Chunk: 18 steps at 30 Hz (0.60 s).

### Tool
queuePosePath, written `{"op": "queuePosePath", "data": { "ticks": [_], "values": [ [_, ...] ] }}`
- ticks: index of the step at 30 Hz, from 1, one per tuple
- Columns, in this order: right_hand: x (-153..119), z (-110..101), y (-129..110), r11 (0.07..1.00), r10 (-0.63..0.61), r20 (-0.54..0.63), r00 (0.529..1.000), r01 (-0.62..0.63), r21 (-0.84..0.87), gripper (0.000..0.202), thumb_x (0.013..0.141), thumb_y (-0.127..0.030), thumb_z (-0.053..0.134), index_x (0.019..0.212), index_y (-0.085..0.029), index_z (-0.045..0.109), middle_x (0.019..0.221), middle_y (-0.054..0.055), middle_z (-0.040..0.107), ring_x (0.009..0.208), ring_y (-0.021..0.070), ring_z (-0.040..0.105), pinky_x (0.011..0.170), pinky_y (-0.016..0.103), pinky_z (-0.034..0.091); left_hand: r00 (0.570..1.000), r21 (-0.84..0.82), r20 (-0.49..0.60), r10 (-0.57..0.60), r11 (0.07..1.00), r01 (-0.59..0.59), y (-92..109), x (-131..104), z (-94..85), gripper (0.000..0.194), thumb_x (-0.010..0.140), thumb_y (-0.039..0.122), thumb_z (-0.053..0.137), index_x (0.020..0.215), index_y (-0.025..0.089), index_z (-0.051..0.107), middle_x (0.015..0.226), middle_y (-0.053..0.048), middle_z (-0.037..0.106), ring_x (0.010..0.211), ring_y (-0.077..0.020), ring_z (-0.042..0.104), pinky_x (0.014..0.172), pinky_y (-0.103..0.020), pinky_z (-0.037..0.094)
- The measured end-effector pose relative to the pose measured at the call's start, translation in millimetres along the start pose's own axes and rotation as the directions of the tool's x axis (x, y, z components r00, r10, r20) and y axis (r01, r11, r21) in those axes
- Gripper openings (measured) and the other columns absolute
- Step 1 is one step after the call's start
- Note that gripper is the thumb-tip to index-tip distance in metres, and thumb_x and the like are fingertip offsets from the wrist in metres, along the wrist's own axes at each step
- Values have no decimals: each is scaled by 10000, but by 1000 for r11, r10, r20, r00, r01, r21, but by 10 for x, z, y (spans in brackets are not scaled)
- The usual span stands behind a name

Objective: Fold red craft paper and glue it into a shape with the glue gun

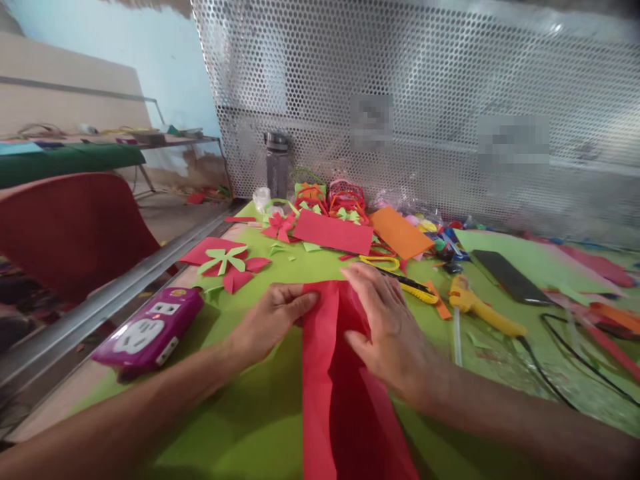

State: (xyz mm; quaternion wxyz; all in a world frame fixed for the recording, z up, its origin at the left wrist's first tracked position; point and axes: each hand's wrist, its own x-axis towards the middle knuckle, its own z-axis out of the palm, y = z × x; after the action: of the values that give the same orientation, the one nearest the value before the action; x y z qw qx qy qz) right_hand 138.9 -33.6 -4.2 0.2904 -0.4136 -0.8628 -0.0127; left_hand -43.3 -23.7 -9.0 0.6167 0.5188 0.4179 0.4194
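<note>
While left hand (280, 310) pinches red paper (320, 373), right hand (387, 327) spreads loosely against it

The left hand (281, 312) and the right hand (387, 327) are bare, with slender fingers and rounded fingertips. Both the left forearm (135, 410) and the right forearm (510, 420) are uncovered from wrist to picture edge, tapering smoothly toward the wrists. Finer detail on the knuckles and nails is too soft to tell.

Red paper (319, 373), long, folded lengthwise, one side raised, held in both hands (273, 320), left of yellow glue gun (485, 313)
</note>
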Motion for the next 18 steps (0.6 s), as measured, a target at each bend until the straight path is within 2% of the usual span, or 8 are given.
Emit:
{"op": "queuePosePath", "data": {
  "ticks": [5, 9, 11, 14, 15, 16, 18],
  "values": [
    [44, -76, 56, 978, 151, 96, 984, -163, 129, 740, 669, -64, 474, 1369, -180, 263, 1374, 139, 385, 1278, 273, 338, 1012, 511, 321, 998, 26, 26, 53, 998, -54, 50, -35, -4, 239, 754, 357, 652, 761, 119, 650, 699, -28, 671, 610, -130, 592, 618, -249, 486],
    [96, -153, 181, 887, 267, 232, 935, -333, 321, 725, 695, -128, 516, 1375, -172, 267, 1396, 155, 368, 1281, 278, 345, 1032, 512, 289, 996, 53, 48, 78, 995, -81, 89, -45, -23, 234, 771, 344, 629, 763, 112, 656, 685, -40, 677, 637, -146, 613, 629, -252, 489],
    [110, -158, 276, 753, 315, 366, 875, -466, 465, 771, 681, -163, 565, 1384, -163, 248, 1379, 179, 385, 1256, 280, 385, 1003, 497, 329, 995, 86, 62, 73, 993, -78, 107, -47, -33, 234, 770, 340, 629, 746, 109, 657, 690, -45, 679, 627, -135, 604, 610, -234, 475],
    [104, -127, 403, 445, 325, 585, 743, -666, 598, 861, 650, -219, 642, 1397, -148, 219, 1294, 191, 465, 1176, 254, 477, 936, 424, 410, 994, 146, 95, 50, 987, -64, 116, -40, -48, 244, 772, 350, 622, 742, 110, 652, 724, -54, 682, 632, -129, 594, 609, -232, 459],
    [99, -115, 426, 363, 315, 623, 716, -697, 618, 869, 645, -227, 656, 1395, -155, 224, 1262, 175, 490, 1145, 238, 503, 921, 401, 423, 993, 165, 109, 44, 984, -62, 113, -34, -55, 247, 773, 356, 619, 754, 112, 649, 732, -55, 681, 647, -136, 598, 622, -240, 459],
    [94, -107, 437, 306, 307, 639, 706, -709, 636, 866, 641, -228, 664, 1392, -168, 236, 1239, 156, 506, 1114, 224, 524, 910, 384, 431, 992, 182, 123, 40, 981, -62, 110, -28, -62, 251, 772, 363, 617, 767, 113, 645, 735, -55, 678, 667, -145, 604, 640, -251, 463],
    [89, -104, 424, 269, 318, 624, 713, -700, 662, 861, 624, -222, 680, 1380, -188, 269, 1218, 128, 518, 1067, 211, 549, 892, 369, 440, 988, 233, 148, 44, 969, -79, 112, -12, -81, 264, 774, 376, 606, 792, 115, 635, 732, -53, 667, 700, -164, 611, 671, -276, 470]
  ]
}}
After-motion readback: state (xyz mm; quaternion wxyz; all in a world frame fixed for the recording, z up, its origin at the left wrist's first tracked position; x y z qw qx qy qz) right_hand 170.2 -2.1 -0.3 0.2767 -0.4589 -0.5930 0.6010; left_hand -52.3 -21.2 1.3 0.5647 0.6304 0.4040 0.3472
